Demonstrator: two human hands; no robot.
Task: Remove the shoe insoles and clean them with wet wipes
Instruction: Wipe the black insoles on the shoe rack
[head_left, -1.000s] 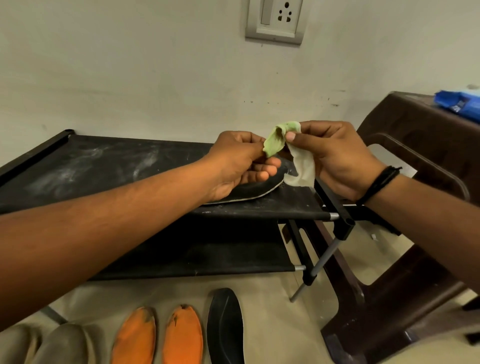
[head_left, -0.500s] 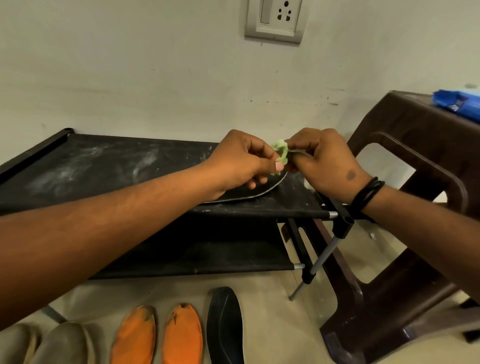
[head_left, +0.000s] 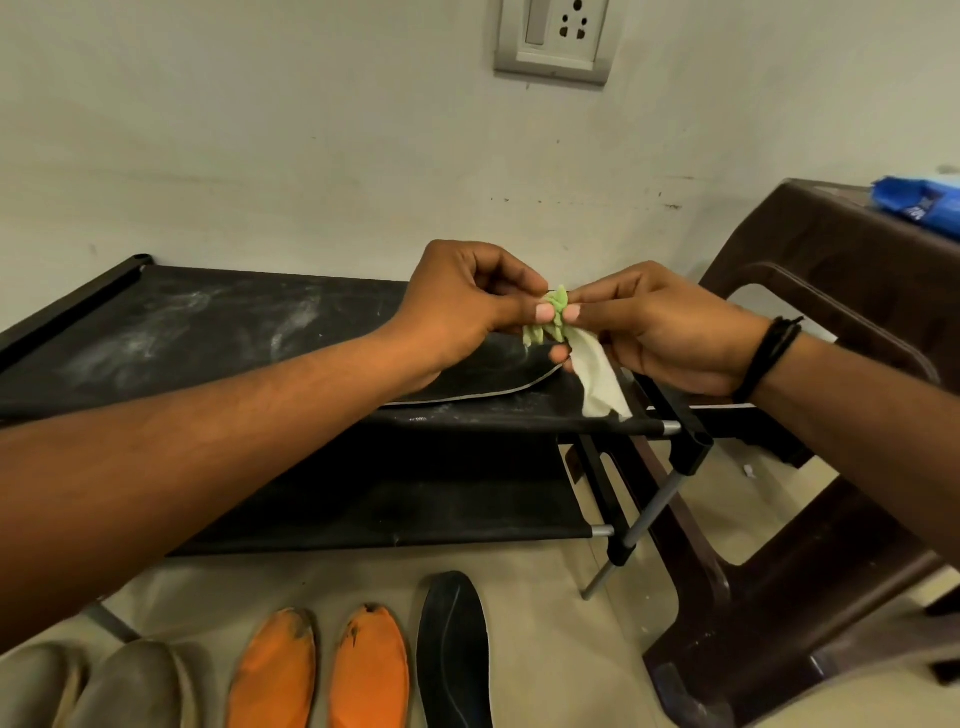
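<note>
Wet wipe (head_left: 597, 371) pinched between thumbs and fingertips of left hand (head_left: 462, 306) and right hand (head_left: 660, 332), hanging below them over black insole (head_left: 493, 382).

No legible text (packet print blurred).

A plain off-white painted wall (head_left: 311, 130) fills the far side, scuffed with small dark marks toward the right. High on it, right of centre, sits a grey-framed switch and socket plate (head_left: 553, 39). Against the wall stands a low black two-tier fabric rack with metal tubes (head_left: 208, 332), its top sheet streaked with pale dust. To the right is a dark brown moulded plastic chair (head_left: 831, 519), and on its seat at the far right lies a blue plastic packet (head_left: 919, 205). The near floor is smooth beige tile (head_left: 545, 649), evenly and dimly lit.
</note>
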